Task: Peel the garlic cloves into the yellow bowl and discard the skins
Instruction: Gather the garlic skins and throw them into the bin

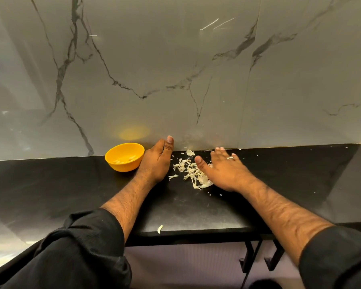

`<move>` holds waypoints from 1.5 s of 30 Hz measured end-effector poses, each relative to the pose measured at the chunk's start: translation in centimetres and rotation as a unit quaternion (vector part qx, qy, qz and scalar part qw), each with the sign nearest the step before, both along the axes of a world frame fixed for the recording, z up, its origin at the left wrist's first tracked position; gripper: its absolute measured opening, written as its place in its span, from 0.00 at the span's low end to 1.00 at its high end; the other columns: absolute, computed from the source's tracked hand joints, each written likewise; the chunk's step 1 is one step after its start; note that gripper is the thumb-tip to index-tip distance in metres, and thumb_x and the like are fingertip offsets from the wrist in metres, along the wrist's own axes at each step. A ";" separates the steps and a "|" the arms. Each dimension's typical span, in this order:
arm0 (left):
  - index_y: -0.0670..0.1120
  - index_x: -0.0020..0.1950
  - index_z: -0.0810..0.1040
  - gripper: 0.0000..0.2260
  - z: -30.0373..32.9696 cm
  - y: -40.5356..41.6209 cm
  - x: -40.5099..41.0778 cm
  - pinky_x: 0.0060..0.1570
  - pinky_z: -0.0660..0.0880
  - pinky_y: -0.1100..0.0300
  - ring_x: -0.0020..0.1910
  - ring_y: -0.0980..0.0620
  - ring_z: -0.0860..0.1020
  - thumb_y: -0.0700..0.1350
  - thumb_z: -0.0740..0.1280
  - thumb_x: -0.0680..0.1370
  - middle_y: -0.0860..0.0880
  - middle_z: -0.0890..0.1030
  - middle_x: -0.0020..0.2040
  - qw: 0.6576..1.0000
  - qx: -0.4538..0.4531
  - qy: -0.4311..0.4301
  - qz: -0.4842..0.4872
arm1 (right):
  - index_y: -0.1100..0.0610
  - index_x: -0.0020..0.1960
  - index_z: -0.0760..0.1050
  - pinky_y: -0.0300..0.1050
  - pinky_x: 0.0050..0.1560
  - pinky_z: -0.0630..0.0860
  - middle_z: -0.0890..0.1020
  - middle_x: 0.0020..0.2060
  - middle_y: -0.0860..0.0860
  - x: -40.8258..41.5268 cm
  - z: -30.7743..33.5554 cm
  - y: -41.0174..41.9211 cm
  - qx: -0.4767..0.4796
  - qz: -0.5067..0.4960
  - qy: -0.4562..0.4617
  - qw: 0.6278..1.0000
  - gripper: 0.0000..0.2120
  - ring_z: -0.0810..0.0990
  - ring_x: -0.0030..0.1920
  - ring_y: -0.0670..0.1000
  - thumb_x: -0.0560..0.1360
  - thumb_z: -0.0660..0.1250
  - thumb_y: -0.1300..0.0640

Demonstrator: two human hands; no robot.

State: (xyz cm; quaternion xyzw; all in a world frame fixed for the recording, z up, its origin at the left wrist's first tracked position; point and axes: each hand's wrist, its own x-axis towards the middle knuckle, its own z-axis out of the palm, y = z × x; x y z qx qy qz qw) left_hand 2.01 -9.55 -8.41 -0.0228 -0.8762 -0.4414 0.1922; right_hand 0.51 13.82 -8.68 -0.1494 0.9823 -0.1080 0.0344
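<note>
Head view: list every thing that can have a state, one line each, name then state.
yellow bowl: upright on the counter, peeled cloves inside.
garlic skins: loose pile on the counter between the hands.
stray skin: alone near the front edge of the counter.
left hand: open, on edge beside the pile, close to the bowl.
right hand: open, palm down by the pile.

Desk [71,184]: black stone-like top, smooth, semi-gloss, soft reflections, dusted with pale specks. Wall panels [175,59]: grey marble-look slabs, dark veins, polished, glossy enough to mirror the bowl's yellow. Yellow bowl [124,157]: plastic look, smooth, slight sheen. Garlic skins [193,173]: papery, thin, dry, off-white, matt. Peeled cloves [125,159] in bowl: pale, smooth. Sleeves [81,247]: black cloth, matt, creased. Ring [230,157] on right hand: shiny metal. Brackets [248,259] under desk: black, metal look, matt.
</note>
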 end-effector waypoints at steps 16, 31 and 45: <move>0.48 0.52 0.83 0.40 -0.1 -1.1 -1.4 0.56 0.78 0.50 0.52 0.49 0.84 0.80 0.48 0.75 0.49 0.86 0.50 0.978 0.204 0.008 0.041 | 0.46 0.76 0.73 0.58 0.76 0.70 0.76 0.74 0.46 -2.5 0.7 -3.3 -0.241 0.140 -0.054 0.959 0.47 0.74 0.74 0.46 0.71 0.48 0.16; 0.42 0.57 0.82 0.32 0.5 -1.8 -0.8 0.64 0.78 0.48 0.59 0.44 0.84 0.68 0.52 0.85 0.42 0.86 0.55 0.952 0.301 0.015 0.053 | 0.44 0.78 0.71 0.59 0.78 0.67 0.75 0.74 0.45 -3.9 2.2 -5.6 -0.243 0.174 -0.132 0.945 0.37 0.74 0.72 0.46 0.77 0.53 0.26; 0.43 0.59 0.83 0.37 0.9 -2.2 -0.2 0.69 0.76 0.44 0.58 0.47 0.86 0.75 0.54 0.78 0.45 0.88 0.55 0.940 0.339 -0.006 0.026 | 0.70 0.59 0.82 0.65 0.71 0.74 0.87 0.55 0.63 -3.2 1.8 -3.1 -0.489 0.213 -0.193 0.824 0.29 0.85 0.60 0.63 0.85 0.55 0.46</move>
